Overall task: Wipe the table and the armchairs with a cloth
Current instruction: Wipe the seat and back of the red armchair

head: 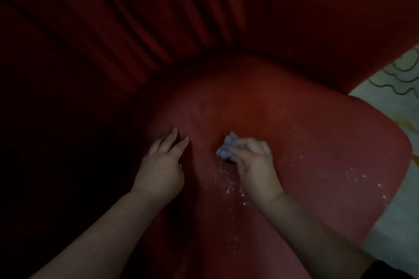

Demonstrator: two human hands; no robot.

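Note:
A red armchair fills the view; its seat cushion lies in front of me and its pleated backrest rises behind. My right hand grips a small crumpled grey-blue cloth and presses it on the middle of the seat. My left hand rests flat on the seat just left of the cloth, fingers straight and slightly spread. White specks are scattered on the cushion below the cloth and along its right front edge.
The left side of the armchair is in deep shadow. A pale floor covering with a dark outlined pattern shows at the right edge, beyond the cushion.

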